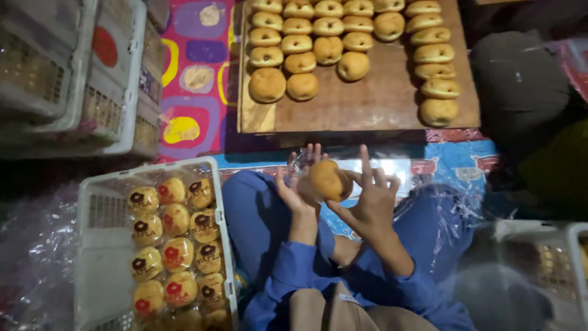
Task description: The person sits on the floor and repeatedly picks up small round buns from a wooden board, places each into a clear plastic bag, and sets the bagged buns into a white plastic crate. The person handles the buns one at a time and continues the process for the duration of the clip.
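The right hand (367,199) holds a round golden bun (329,179) between thumb and curled fingers (345,178), with the index finger pointing straight up and the others loosely spread. The bun sits at the left edge of that hand, its lower right side against the fingertips. The left hand (295,187) is just beside it, palm turned toward the bun, fingers narrow and pinching a clear plastic wrapper (299,160) that crinkles above the bun's upper left. Whether the wrapper already covers part of the bun cannot be told. Both hands hover over the person's lap, between knees in blue cloth (257,214).

Ahead lies a wooden board (380,98) on the floor, carrying unwrapped buns (306,43) in rows on its left half and a column of 6 more down its right edge. To the lower left stands a white crate (101,245) filled with wrapped buns (174,251), each in a clear packet with a red and dark round mark. More white crates (67,73) are stacked at upper left, on a mat (193,79) patterned in pink, purple and yellow. Another crate (551,245) shows dimly at the right edge, with loose clear plastic (453,208) spread near the right knee.
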